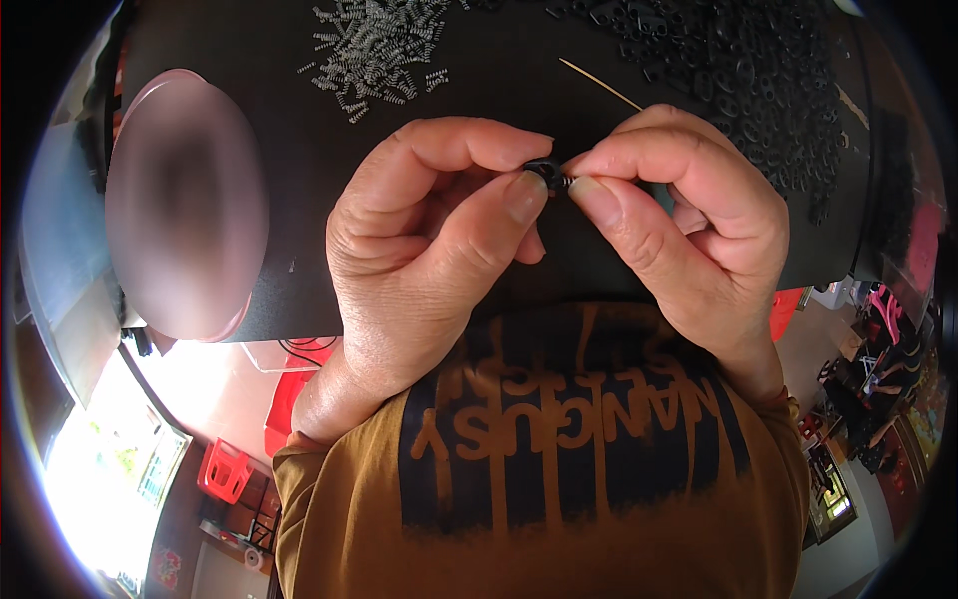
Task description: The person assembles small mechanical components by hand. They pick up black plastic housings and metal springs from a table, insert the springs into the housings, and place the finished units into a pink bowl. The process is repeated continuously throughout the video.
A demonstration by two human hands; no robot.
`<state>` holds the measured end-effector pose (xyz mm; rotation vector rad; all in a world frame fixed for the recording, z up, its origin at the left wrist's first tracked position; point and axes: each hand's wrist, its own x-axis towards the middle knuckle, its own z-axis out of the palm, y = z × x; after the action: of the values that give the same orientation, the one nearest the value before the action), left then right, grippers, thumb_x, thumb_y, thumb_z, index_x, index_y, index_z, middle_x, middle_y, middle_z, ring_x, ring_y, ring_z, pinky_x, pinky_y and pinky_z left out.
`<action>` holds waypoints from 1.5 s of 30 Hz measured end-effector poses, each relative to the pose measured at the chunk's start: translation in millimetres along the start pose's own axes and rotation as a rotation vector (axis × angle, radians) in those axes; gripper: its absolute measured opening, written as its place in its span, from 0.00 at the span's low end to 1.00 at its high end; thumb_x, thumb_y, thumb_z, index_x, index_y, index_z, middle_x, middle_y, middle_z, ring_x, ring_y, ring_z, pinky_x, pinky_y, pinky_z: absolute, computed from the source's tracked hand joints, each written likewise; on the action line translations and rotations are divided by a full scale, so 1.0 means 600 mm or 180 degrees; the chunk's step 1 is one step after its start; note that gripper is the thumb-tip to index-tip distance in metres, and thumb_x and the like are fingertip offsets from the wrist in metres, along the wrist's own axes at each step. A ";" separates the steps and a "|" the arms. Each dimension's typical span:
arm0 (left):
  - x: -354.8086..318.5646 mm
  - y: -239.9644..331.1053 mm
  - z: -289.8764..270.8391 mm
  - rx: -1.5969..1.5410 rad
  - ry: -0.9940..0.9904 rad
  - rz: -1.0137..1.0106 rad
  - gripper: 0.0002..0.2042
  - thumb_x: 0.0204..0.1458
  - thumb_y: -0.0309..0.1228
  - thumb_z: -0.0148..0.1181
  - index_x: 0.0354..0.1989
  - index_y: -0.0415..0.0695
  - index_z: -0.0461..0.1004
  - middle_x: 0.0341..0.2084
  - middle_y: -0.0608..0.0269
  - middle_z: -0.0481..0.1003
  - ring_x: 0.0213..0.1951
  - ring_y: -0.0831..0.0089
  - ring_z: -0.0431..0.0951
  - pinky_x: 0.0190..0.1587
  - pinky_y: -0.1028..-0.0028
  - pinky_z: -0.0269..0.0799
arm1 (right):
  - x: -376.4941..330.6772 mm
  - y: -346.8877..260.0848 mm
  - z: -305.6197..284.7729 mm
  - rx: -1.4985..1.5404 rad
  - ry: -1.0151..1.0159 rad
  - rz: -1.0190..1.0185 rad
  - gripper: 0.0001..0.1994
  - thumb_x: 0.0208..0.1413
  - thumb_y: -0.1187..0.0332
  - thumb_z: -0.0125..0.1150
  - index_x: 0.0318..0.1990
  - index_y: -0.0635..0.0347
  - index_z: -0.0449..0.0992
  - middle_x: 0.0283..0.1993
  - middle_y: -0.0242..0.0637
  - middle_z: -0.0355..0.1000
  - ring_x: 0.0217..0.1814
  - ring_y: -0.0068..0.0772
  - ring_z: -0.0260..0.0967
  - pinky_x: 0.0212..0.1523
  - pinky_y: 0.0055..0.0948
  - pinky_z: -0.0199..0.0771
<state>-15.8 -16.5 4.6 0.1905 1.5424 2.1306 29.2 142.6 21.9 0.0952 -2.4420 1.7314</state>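
Observation:
My left hand (429, 240) pinches a small black plastic part (545, 173) between thumb and forefinger, above the dark table. My right hand (689, 210) is closed, its thumb and forefinger pinching a tiny metal coil spring (569, 182) against the right side of that part. Only a bit of the spring shows between the fingertips; I cannot tell how far it sits in the part. A thin wooden stick (599, 83) slants out from behind my right hand; whether the hand holds it is hidden. Something teal (661, 196) shows between the right fingers.
Loose metal springs (384, 45) lie piled at the far side of the dark table (479, 80). Many small black parts (768, 110) spread across the far right. A pink-rimmed oval object (188, 205), mostly blurred, stands at the left. A red stool (226, 471) is on the floor, lower left.

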 end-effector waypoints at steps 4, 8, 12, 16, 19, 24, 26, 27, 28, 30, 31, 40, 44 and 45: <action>0.000 -0.001 -0.003 0.0170 -0.0046 0.0024 0.07 0.47 0.18 0.51 0.36 0.36 0.69 0.25 0.62 0.70 0.21 0.80 0.67 0.24 0.83 0.63 | 0.000 0.000 0.000 -0.0135 -0.0020 -0.0120 0.05 0.45 0.80 0.57 0.31 0.65 0.73 0.28 0.34 0.68 0.26 0.18 0.61 0.23 0.14 0.56; -0.002 -0.003 -0.007 0.0353 -0.0164 0.0226 0.07 0.47 0.17 0.52 0.36 0.36 0.69 0.28 0.61 0.70 0.22 0.81 0.67 0.25 0.84 0.64 | 0.002 0.004 0.000 -0.0189 -0.0084 -0.0278 0.04 0.45 0.80 0.57 0.31 0.66 0.72 0.28 0.35 0.68 0.27 0.20 0.62 0.24 0.15 0.59; -0.004 -0.005 -0.009 0.0935 -0.0285 0.0660 0.07 0.47 0.17 0.51 0.36 0.37 0.68 0.29 0.61 0.69 0.22 0.81 0.68 0.26 0.84 0.65 | 0.001 0.002 0.003 -0.0172 -0.0142 -0.0162 0.03 0.47 0.80 0.56 0.31 0.67 0.72 0.28 0.36 0.67 0.26 0.20 0.62 0.25 0.16 0.60; -0.005 -0.004 -0.009 0.1093 -0.0251 0.0591 0.08 0.47 0.16 0.51 0.35 0.37 0.68 0.29 0.61 0.69 0.22 0.82 0.68 0.26 0.85 0.65 | -0.006 0.008 0.010 0.0065 -0.0110 0.0003 0.02 0.47 0.78 0.56 0.30 0.67 0.71 0.27 0.36 0.67 0.26 0.20 0.62 0.25 0.17 0.60; -0.007 -0.005 -0.004 0.0977 -0.0243 0.0516 0.08 0.46 0.15 0.51 0.36 0.37 0.69 0.29 0.61 0.69 0.23 0.82 0.69 0.26 0.86 0.65 | -0.008 0.014 0.007 0.0133 -0.0028 -0.0081 0.02 0.47 0.78 0.56 0.29 0.66 0.71 0.25 0.35 0.67 0.24 0.22 0.62 0.23 0.18 0.60; -0.012 -0.011 -0.012 0.1079 -0.0217 0.0511 0.09 0.46 0.14 0.51 0.36 0.36 0.69 0.29 0.61 0.68 0.23 0.83 0.70 0.25 0.86 0.67 | -0.012 0.019 0.021 0.0013 0.0119 -0.0160 0.02 0.46 0.78 0.56 0.29 0.64 0.71 0.22 0.35 0.66 0.21 0.26 0.63 0.22 0.22 0.60; -0.011 -0.010 -0.011 0.1219 -0.0339 0.0527 0.08 0.47 0.15 0.51 0.36 0.37 0.69 0.30 0.61 0.68 0.23 0.82 0.70 0.26 0.86 0.67 | -0.023 0.030 0.024 0.0055 0.0180 -0.0117 0.02 0.46 0.77 0.57 0.29 0.64 0.71 0.22 0.35 0.67 0.22 0.26 0.64 0.22 0.22 0.61; -0.012 -0.009 -0.009 0.1320 -0.0363 0.0540 0.08 0.47 0.15 0.51 0.36 0.37 0.69 0.30 0.61 0.68 0.23 0.82 0.70 0.26 0.86 0.67 | -0.024 0.032 0.028 0.0137 0.0311 -0.0101 0.03 0.45 0.76 0.58 0.27 0.63 0.71 0.21 0.34 0.66 0.22 0.29 0.64 0.21 0.25 0.62; -0.013 -0.010 -0.006 0.1163 -0.0301 0.0461 0.08 0.47 0.16 0.51 0.36 0.37 0.69 0.30 0.62 0.68 0.23 0.82 0.70 0.26 0.86 0.66 | -0.026 0.032 0.032 0.0220 0.0441 -0.0085 0.03 0.43 0.75 0.59 0.26 0.62 0.70 0.21 0.34 0.65 0.22 0.32 0.64 0.21 0.27 0.62; -0.013 -0.011 0.000 0.0855 -0.0156 0.0296 0.07 0.48 0.17 0.51 0.36 0.37 0.69 0.29 0.63 0.69 0.23 0.82 0.70 0.26 0.86 0.66 | -0.031 0.027 0.027 0.0227 0.0498 -0.0027 0.05 0.42 0.73 0.60 0.25 0.61 0.70 0.20 0.34 0.64 0.22 0.35 0.63 0.21 0.30 0.63; -0.013 -0.011 0.002 0.0701 -0.0057 0.0223 0.07 0.48 0.18 0.51 0.36 0.37 0.69 0.28 0.63 0.69 0.22 0.81 0.70 0.26 0.85 0.66 | -0.033 0.022 0.020 0.0150 0.0425 0.0019 0.05 0.42 0.72 0.61 0.25 0.61 0.70 0.20 0.34 0.64 0.22 0.35 0.63 0.21 0.30 0.62; -0.005 -0.016 0.003 0.0440 0.0086 0.0144 0.07 0.50 0.24 0.52 0.37 0.37 0.69 0.17 0.64 0.67 0.17 0.80 0.64 0.25 0.79 0.60 | -0.048 0.036 -0.105 -0.2531 0.0827 -0.0245 0.07 0.38 0.77 0.63 0.28 0.63 0.73 0.27 0.35 0.68 0.28 0.34 0.66 0.28 0.27 0.65; -0.005 -0.017 0.009 0.0509 0.0162 0.0108 0.07 0.50 0.24 0.52 0.37 0.37 0.69 0.18 0.64 0.68 0.18 0.80 0.64 0.25 0.80 0.60 | -0.042 0.058 -0.116 -0.2945 0.0630 -0.0441 0.06 0.37 0.75 0.63 0.24 0.59 0.71 0.25 0.32 0.66 0.29 0.35 0.64 0.30 0.30 0.66; -0.005 -0.017 0.008 0.0514 0.0153 0.0108 0.07 0.50 0.24 0.52 0.37 0.37 0.69 0.18 0.63 0.68 0.18 0.80 0.64 0.25 0.80 0.60 | -0.039 0.059 -0.117 -0.2977 0.0575 -0.0446 0.06 0.37 0.75 0.63 0.24 0.58 0.71 0.25 0.31 0.66 0.29 0.35 0.64 0.31 0.30 0.66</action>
<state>-8.2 -11.1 -2.7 0.2234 1.7519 2.0500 53.6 220.0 8.1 -0.0002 -2.7324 0.4027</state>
